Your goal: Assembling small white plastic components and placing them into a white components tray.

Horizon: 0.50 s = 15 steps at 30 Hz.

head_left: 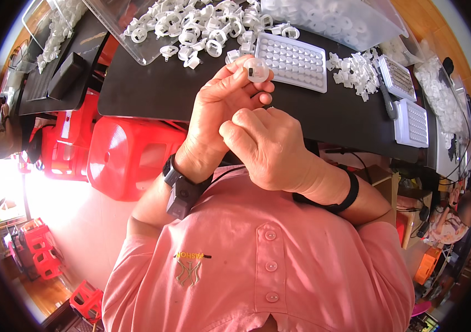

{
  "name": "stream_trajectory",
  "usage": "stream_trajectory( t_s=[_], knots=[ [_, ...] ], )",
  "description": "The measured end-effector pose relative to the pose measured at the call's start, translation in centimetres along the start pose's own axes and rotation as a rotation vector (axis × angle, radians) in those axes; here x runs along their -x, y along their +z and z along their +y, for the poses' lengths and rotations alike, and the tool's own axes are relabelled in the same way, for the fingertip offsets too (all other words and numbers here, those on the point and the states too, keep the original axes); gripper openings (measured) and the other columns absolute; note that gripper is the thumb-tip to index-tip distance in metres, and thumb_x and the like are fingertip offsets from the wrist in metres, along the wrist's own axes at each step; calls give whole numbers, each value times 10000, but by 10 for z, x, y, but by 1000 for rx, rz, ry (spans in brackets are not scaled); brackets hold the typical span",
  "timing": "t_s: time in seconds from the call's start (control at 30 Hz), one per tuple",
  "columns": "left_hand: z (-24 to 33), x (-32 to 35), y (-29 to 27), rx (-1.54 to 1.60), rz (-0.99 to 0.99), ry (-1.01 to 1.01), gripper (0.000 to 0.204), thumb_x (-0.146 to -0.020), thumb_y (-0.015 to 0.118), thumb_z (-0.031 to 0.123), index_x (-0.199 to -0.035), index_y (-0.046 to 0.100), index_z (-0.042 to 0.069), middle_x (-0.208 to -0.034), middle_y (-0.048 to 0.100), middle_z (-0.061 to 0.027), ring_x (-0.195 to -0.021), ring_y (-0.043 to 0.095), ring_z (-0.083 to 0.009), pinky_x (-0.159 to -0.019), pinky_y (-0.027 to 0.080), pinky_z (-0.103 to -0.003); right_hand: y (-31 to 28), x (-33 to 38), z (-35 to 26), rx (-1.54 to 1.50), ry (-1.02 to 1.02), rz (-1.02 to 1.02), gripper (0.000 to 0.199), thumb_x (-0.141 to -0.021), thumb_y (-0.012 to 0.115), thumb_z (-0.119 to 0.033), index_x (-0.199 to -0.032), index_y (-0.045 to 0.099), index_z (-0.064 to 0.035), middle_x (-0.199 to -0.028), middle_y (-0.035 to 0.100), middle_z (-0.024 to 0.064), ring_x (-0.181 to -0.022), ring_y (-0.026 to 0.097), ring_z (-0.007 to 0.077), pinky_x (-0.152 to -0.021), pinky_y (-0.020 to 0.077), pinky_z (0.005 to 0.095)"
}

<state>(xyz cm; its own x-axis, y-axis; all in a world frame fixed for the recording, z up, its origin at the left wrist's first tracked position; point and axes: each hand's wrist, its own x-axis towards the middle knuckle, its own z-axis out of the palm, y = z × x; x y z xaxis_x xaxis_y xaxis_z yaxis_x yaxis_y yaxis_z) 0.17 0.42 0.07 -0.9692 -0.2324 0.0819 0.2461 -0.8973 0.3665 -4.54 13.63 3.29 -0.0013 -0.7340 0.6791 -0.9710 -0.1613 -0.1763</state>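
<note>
Between the thumb and fingers of my left hand (221, 102) is a small translucent round plastic disc (257, 70) with a dark mark on it. The disc is raised over the near side of the black table (152, 83). Just below and to the right, my right hand (271, 146) is curled with its fingers bent inward; whatever it may hold is hidden. Beyond the disc lies a white tray (318, 69) with rows of small white pieces. Farther back spreads a heap of white plastic ring-shaped parts (213, 47).
A clear plastic bin (335, 25) of round parts stands at the back. To the right are a heap of small white parts (357, 72), a dark long-handled tool (387, 102) and two stacked-looking trays, one white (411, 124). Red plastic stools (116, 157) stand left; a person (448, 227) sits far right.
</note>
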Motion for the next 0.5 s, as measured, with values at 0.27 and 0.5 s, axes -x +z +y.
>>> stream_trajectory(
  t_s=[0.27, 0.5],
  knots=[
    [-1, 5, 0, -117, 22, 68, 291, -956, 639, 80, -1213, 605, -52, -1073, 680, -159, -903, 665, -265, -783, 540, -381, -19, -3, 48, 126, 32, 350, 241, -755, 659, -60, -995, 648, -48, -786, 600, 44, -608, 604, 217, -523, 470, 325],
    [0, 5, 4, -195, 8, 53, 257, -959, 629, 56, -1182, 618, -71, -1034, 677, -150, -877, 673, -253, -753, 535, -369, -8, 0, 61, 105, 33, 353, 206, -740, 698, -7, -932, 656, -71, -781, 610, 30, -604, 622, 186, -512, 481, 300]
  ],
)
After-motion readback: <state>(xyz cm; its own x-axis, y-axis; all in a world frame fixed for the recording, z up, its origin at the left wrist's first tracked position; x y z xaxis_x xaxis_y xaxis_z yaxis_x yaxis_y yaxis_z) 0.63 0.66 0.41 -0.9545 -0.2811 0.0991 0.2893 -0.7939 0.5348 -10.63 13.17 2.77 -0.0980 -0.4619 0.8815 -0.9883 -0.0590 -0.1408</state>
